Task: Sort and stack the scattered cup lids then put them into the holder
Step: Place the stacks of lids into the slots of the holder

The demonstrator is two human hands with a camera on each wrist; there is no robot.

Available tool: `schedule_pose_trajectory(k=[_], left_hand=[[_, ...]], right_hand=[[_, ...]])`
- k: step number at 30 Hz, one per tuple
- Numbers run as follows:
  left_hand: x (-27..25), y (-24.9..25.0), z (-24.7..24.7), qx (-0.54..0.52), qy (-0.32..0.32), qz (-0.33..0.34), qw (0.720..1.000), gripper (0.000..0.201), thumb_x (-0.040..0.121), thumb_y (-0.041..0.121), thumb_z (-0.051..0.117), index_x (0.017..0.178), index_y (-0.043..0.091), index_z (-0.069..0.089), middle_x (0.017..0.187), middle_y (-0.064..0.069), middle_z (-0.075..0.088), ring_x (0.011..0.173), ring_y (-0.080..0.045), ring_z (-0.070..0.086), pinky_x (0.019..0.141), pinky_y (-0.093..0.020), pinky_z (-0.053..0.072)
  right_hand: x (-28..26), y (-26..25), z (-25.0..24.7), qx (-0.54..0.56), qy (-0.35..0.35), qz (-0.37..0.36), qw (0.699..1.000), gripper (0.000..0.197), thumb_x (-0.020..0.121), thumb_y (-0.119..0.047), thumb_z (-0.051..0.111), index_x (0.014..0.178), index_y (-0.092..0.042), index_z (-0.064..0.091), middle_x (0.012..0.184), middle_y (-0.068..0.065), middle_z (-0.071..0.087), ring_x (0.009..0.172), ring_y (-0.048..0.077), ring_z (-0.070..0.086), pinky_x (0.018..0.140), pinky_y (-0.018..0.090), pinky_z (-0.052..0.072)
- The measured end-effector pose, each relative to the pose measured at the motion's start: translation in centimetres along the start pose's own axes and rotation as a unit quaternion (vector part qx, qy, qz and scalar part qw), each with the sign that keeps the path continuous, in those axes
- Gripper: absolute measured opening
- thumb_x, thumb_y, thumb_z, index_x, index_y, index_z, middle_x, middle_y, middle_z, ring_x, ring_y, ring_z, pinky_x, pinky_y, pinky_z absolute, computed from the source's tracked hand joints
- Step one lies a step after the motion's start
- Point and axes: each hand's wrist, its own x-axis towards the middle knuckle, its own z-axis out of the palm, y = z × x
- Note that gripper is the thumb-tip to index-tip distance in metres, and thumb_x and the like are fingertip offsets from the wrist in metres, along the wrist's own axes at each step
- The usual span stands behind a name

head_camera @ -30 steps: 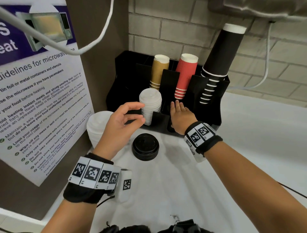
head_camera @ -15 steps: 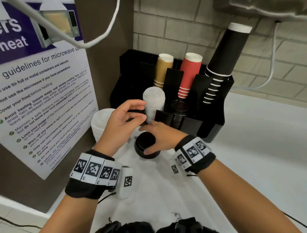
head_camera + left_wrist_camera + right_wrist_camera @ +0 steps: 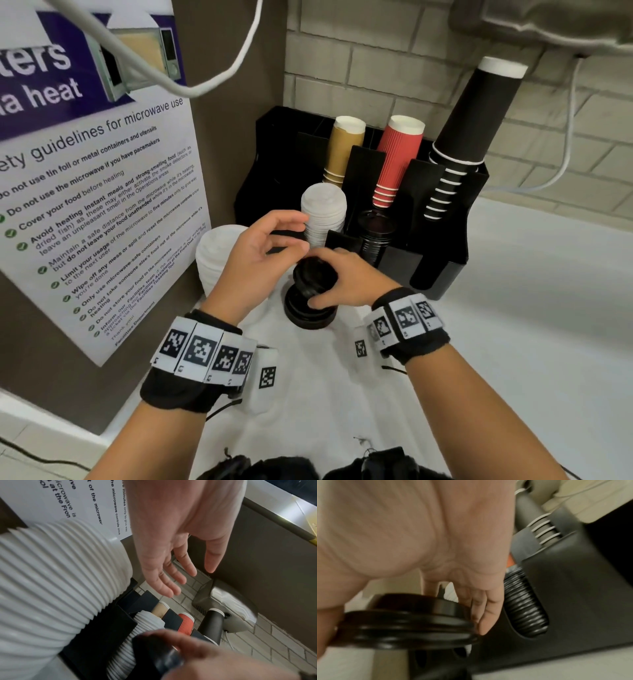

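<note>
Lids [image 3: 313, 277] in black, a short stack tilted with its axis leaning toward the holder [image 3: 442, 270], sit clamped in the right hand [image 3: 349, 281] above more black lids [image 3: 308, 313] on the counter; left hand [image 3: 253, 253] hovers beside, fingers apart, empty.

tall ribbed white lid stack [image 3: 219, 260] and black plastic cup holder [image 3: 442, 240] crowd counter's back-left corner; bare white counter [image 3: 531, 325] lies free to right.
</note>
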Motion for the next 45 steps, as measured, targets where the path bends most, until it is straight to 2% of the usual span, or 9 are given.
schedule_pose_trajectory(k=[3,7,19,26,29,32,35,40,45], left_hand=[[-0.1,-0.7,0.5,0.027,-0.012,-0.018,0.999,0.045,0.084,0.01,0.073,0.117,0.037,0.058,0.123,0.007,0.059,0.104,-0.002,0.062,0.089,-0.021,0.052],[-0.5,-1.7,1.7,0.007,-0.102,-0.058,0.993,0.088,0.064,0.03,0.083,0.138,0.049,0.038,0.147,0.012,0.042,0.129,-0.008,0.049,0.095,-0.027,0.051],[-0.5,-1.8,3.2,-0.046,-0.105,-0.027,0.993,0.093,0.059,0.021,0.087,0.138,0.041,0.043,0.137,0.009,0.05,0.118,-0.013,0.06,0.082,-0.032,0.058],[-0.6,-2.1,3.4,-0.059,-0.115,-0.038,0.991,0.092,0.059,0.022,0.087,0.135,0.051,0.043,0.136,0.018,0.051,0.121,-0.01,0.058,0.082,-0.028,0.057],[-0.6,-2.4,3.2,-0.054,-0.11,-0.044,0.992,0.093,0.06,0.025,0.085,0.136,0.051,0.039,0.135,0.025,0.049,0.124,-0.006,0.055,0.088,-0.025,0.054],[-0.5,-2.2,2.4,-0.021,-0.06,-0.052,0.997,0.084,0.064,0.036,0.078,0.136,0.049,0.037,0.137,0.014,0.05,0.119,-0.006,0.058,0.088,-0.022,0.052],[-0.3,-1.7,1.3,0.003,-0.019,-0.048,0.999,0.059,0.075,0.042,0.078,0.126,0.046,0.048,0.127,0.011,0.056,0.106,-0.006,0.065,0.085,-0.024,0.053],[-0.2,-1.0,0.5,0.015,-0.006,-0.043,0.999,0.043,0.072,0.041,0.073,0.113,0.042,0.058,0.123,0.007,0.058,0.095,-0.005,0.067,0.083,-0.02,0.049],[-0.2,-0.7,0.7,0.015,-0.003,-0.05,0.999,0.044,0.071,0.038,0.069,0.114,0.04,0.058,0.12,0.007,0.06,0.094,-0.006,0.067,0.08,-0.017,0.05]], right_hand=[[-2.2,-0.3,-1.8,0.202,0.088,-0.036,0.975,0.068,0.072,-0.018,0.082,0.13,-0.033,0.05,0.117,-0.001,0.059,0.108,0.014,0.058,0.088,0.022,0.05],[-4.8,-2.0,-2.5,0.371,0.093,-0.087,0.92,0.065,0.078,-0.011,0.075,0.133,-0.032,0.046,0.115,0.013,0.062,0.1,0.015,0.065,0.084,0.026,0.051],[-6.9,-2.1,-3.0,0.399,0.134,-0.074,0.904,0.063,0.074,-0.015,0.077,0.132,-0.027,0.054,0.117,0.01,0.065,0.108,0.022,0.064,0.087,0.033,0.053],[-6.9,-2.3,-2.6,0.398,0.15,-0.067,0.903,0.059,0.074,-0.012,0.079,0.126,-0.027,0.057,0.109,0.004,0.067,0.103,0.02,0.066,0.085,0.033,0.054],[-6.2,-2.3,-2.8,0.375,0.159,-0.07,0.911,0.057,0.073,-0.013,0.079,0.123,-0.028,0.058,0.109,0.004,0.067,0.101,0.019,0.066,0.08,0.028,0.055],[-5.2,-1.0,-5.1,0.309,0.235,-0.041,0.921,0.061,0.069,-0.015,0.084,0.121,-0.029,0.055,0.114,0.003,0.063,0.104,0.017,0.064,0.083,0.028,0.056],[-3.8,1.1,-8.6,0.211,0.304,-0.006,0.929,0.058,0.068,-0.013,0.083,0.115,-0.031,0.052,0.106,-0.01,0.059,0.094,0.003,0.06,0.067,0.015,0.054],[-0.4,3.4,-11.9,-0.01,0.184,0.068,0.98,0.069,0.067,-0.015,0.082,0.128,-0.03,0.052,0.127,0.001,0.055,0.118,0.018,0.052,0.097,0.025,0.041],[1.4,3.2,-12.0,-0.087,0.096,0.086,0.988,0.072,0.068,-0.011,0.079,0.132,-0.024,0.05,0.13,0.008,0.052,0.113,0.023,0.054,0.091,0.028,0.045]])
